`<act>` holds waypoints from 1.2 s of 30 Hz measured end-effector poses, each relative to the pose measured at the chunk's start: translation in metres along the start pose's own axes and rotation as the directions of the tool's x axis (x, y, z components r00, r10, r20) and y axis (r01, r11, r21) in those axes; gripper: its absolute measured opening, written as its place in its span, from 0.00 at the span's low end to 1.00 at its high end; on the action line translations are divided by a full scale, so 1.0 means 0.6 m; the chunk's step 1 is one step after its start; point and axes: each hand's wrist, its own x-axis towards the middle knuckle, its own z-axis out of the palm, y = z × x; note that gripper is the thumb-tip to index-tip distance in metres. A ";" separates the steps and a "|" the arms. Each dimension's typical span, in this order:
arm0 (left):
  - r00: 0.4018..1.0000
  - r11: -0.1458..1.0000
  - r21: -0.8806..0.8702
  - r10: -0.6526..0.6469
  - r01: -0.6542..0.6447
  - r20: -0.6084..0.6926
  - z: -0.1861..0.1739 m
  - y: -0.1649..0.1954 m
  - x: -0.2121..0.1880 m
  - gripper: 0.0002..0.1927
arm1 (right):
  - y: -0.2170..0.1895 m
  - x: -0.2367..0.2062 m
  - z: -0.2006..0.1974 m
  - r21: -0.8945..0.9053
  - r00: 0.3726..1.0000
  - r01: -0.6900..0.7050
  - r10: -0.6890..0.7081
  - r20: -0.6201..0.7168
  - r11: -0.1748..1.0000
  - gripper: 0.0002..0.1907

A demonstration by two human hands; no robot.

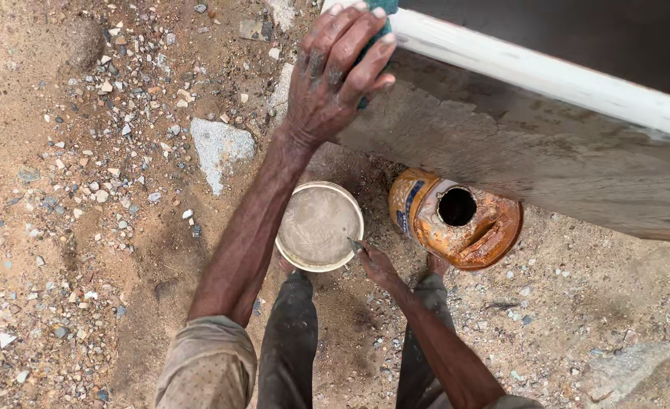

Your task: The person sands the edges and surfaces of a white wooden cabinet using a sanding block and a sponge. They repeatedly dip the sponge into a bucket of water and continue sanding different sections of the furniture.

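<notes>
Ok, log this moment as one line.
left hand: presses green pad on board edge | right hand: holds small blade at tub rim | orange can: beside tub

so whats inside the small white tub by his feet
The white tub is filled nearly to the rim with smooth grey-beige paste. The right hand holds a small blade at its rim. Whatever lies beneath the paste surface is hidden.

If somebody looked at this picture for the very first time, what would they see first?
Probably the left hand at the top, pressing a teal pad against a grey board with a white edge. Below it, on the sandy, stony ground, stand a round white tub of grey paste and a rusty orange can with a dark hole in its lid. The right hand holds a small blade beside the tub.
</notes>
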 end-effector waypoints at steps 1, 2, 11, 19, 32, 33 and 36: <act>1.000 0.997 0.072 0.019 -0.018 -0.007 0.011 -0.011 0.008 0.29 | 0.002 -0.006 -0.005 0.034 0.999 -0.026 0.025 0.020 0.999 0.27; 0.999 0.989 0.143 0.040 -0.037 -0.012 0.020 -0.017 0.015 0.29 | 0.006 -0.012 -0.008 0.069 0.998 -0.052 0.049 0.040 0.996 0.28; 0.970 0.981 0.067 0.170 -0.184 0.173 0.256 0.246 0.124 0.37 | 0.052 -0.091 -0.033 0.072 0.999 -0.025 0.026 -0.024 0.997 0.25; 0.971 0.990 0.058 0.111 -0.125 0.210 0.123 0.123 0.064 0.38 | 0.039 -0.115 -0.020 0.130 0.997 -0.049 0.040 0.067 0.990 0.24; 0.932 0.998 -0.034 0.063 -0.054 0.357 0.269 0.267 0.114 0.42 | 0.094 -0.145 -0.085 0.268 0.999 -0.023 0.033 -0.035 0.963 0.22; 0.941 0.996 -0.054 0.085 -0.072 0.327 0.303 0.310 0.126 0.43 | 0.104 -0.151 -0.093 0.313 0.998 -0.020 0.038 -0.051 0.949 0.22; 0.935 0.990 -0.051 0.138 -0.128 0.327 0.388 0.428 0.164 0.42 | 0.139 -0.175 -0.121 0.407 0.984 0.131 -0.067 -0.168 0.904 0.21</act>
